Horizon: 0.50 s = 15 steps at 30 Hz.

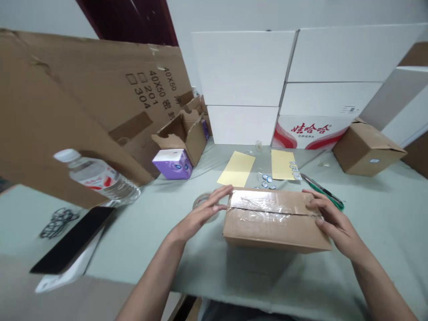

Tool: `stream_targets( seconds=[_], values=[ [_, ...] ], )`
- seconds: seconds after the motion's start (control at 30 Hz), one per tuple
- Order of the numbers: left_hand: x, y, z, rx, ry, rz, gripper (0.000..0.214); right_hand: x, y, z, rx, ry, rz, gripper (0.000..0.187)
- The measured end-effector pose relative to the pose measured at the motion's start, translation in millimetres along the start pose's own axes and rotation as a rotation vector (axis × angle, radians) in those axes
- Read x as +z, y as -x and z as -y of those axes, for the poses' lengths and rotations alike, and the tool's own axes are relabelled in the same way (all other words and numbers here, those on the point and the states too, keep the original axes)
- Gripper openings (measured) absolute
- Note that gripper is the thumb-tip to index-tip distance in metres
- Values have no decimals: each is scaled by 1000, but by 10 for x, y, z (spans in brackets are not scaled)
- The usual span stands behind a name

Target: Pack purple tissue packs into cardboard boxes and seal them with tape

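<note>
A brown cardboard box [267, 223] is between my hands, with shiny clear tape over the seam on its top. My left hand [205, 209] touches the box's left end, fingers stretched along the far corner and thumb at the near side of the seam. At the right end my right hand [332, 223] grips the box with bent fingers and thumb at the edge. Partly behind my left hand lies a roll of clear tape [199, 200]. Just beyond the right hand is a black and green box cutter [323, 189].
Two yellow sheets [236, 169] and several small stickers [266, 179] lie behind the box. At left are a water bottle [103, 178], a black tablet-like slab [73, 240], a cable [59, 223], a purple tissue pack [173, 164] and an open carton [195, 138]. A closed carton [368, 149] stands right.
</note>
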<state>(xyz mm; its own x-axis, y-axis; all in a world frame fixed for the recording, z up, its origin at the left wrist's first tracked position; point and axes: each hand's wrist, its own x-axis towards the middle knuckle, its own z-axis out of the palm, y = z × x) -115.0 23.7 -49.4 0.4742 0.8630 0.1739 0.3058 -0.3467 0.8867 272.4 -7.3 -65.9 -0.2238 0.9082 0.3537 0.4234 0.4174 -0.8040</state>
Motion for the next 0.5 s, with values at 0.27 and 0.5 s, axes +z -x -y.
stream_targets(
  seconds=[0.27, 0.5],
  values=[
    [-16, 528, 487, -237, -478, -314, 69, -28, 34, -112, 29, 12, -31, 20],
    [-106, 502, 543, -149, -485, -275, 18, -50, 67, -153, 166, -51, -71, 24]
  ],
)
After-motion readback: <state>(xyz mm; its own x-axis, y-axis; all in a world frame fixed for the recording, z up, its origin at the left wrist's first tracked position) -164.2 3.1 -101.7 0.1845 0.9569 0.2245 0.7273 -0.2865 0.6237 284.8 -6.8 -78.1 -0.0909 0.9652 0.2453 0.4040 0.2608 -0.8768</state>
